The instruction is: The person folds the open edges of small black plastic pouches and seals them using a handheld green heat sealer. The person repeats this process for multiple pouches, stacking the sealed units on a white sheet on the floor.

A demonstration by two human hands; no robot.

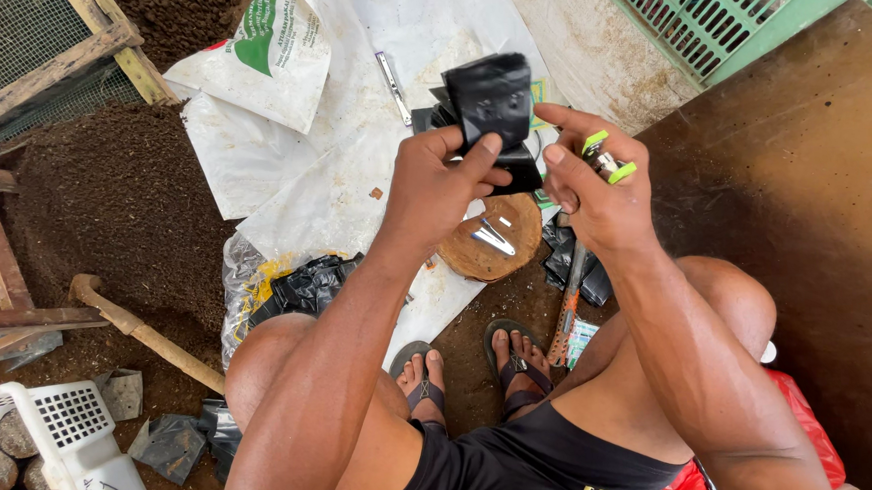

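Outdoor daylight, soft and even. Dark loose soil floor (106,203) at nine o'clock, white plastic sheeting (351,150) spread at twelve, green plastic crate (732,6) at one, brown board (802,216) at three, wooden mesh frame (28,58) at ten.

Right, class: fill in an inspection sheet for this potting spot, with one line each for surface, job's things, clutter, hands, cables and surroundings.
Surface: white plastic sheet spread over dark soil; round wooden block on it, with a small metal piece lying on top.
Job's things: stack of black plastic bags, held up in front of the person.
Clutter: more black bags on the ground; printed white sack; wooden-handled tool.
Hands: left hand grips the stack; right hand touches it and holds a small green-handled tool.
Cables: nothing seen.
Surroundings: green crate, white basket, mesh frame, brown board.
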